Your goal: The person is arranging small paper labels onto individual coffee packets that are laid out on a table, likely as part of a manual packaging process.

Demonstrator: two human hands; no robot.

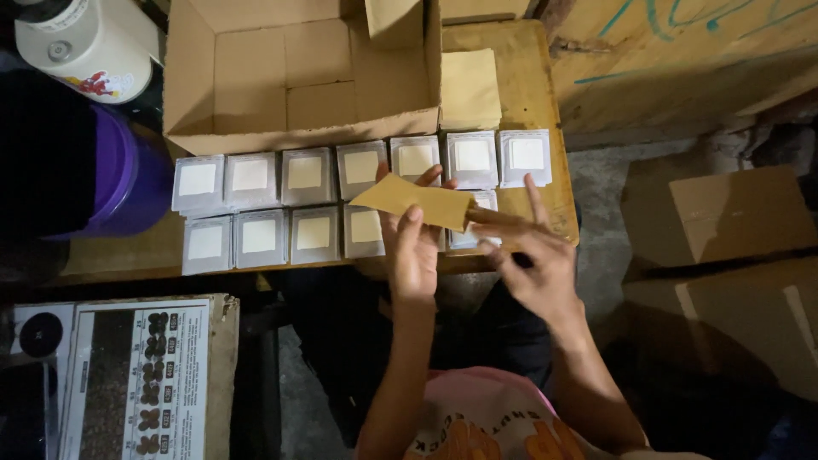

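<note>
Fingers of left hand [411, 247] pinch tan paper sleeve [415, 203] from below, holding it flat over wooden table [530, 94]. Right hand [535, 260] grips sleeve's right end, index finger sticking up, looks like steadying it. Underneath, two tidy rows of small white packets [307, 179], open cardboard box [298, 77] behind, spare tan sheets [470, 88] beside it within reach.

Left hand [411, 247]: raised palm-up, fingers curled upward, thumb [411, 223] pressed down at the fingertips.
Right hand [535, 260]: just right of the left fingers, index finger [536, 198] pointing up, the others bent inward.
Forearms: bare, angled up and apart.
</note>
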